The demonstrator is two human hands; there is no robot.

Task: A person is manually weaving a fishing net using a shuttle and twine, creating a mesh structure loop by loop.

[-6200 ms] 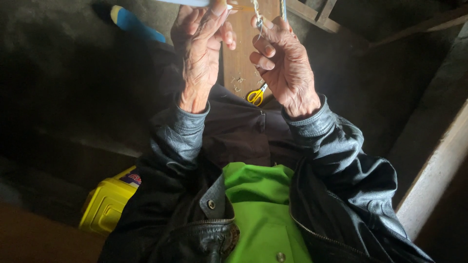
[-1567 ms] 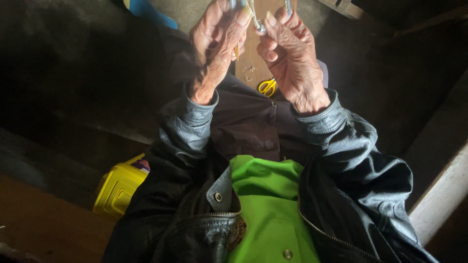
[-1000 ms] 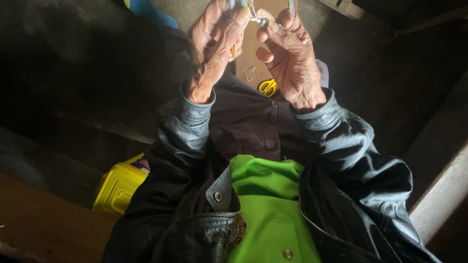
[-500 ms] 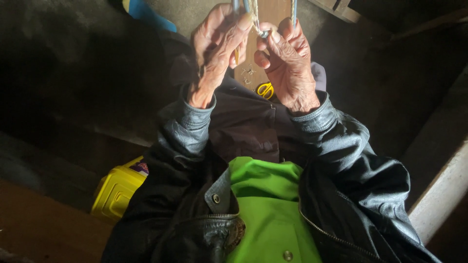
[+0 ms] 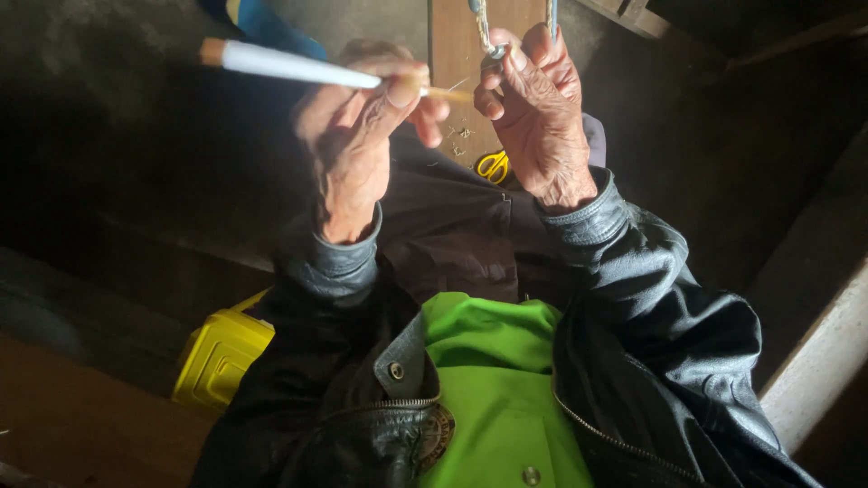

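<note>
1. Left hand (image 5: pixel 353 149): closed in a pinch around a long white tool (image 5: pixel 289 65). Thumb and forefinger clamp it near its thin yellowish tip, other fingers curled in under it.
2. White tool lies nearly level, handle running out to the left, brown cap at the far end. Tip points right toward the right hand, short gap between them.
3. Right hand (image 5: pixel 535 117): fingers bent, fingertips pinching a small knot or loop in a twisted cord (image 5: pixel 482 27). Exact grip on the knot is too small to make out.
4. Cord comes down from the top edge of the view in two strands, one to the knot, one just right of it by the forefinger.
5. Both hands are held up above the lap, over the near end of a wooden board (image 5: pixel 461 54) that runs away from the person.
6. Yellow-handled scissors (image 5: pixel 493 165) lie on the board's near end, below the right hand, with scraps of cut fibre just beyond them.
7. Yellow plastic box (image 5: pixel 220 357) sits low at the person's left side, under the left elbow.
8. Black leather jacket sleeves, green shirt underneath.
</note>
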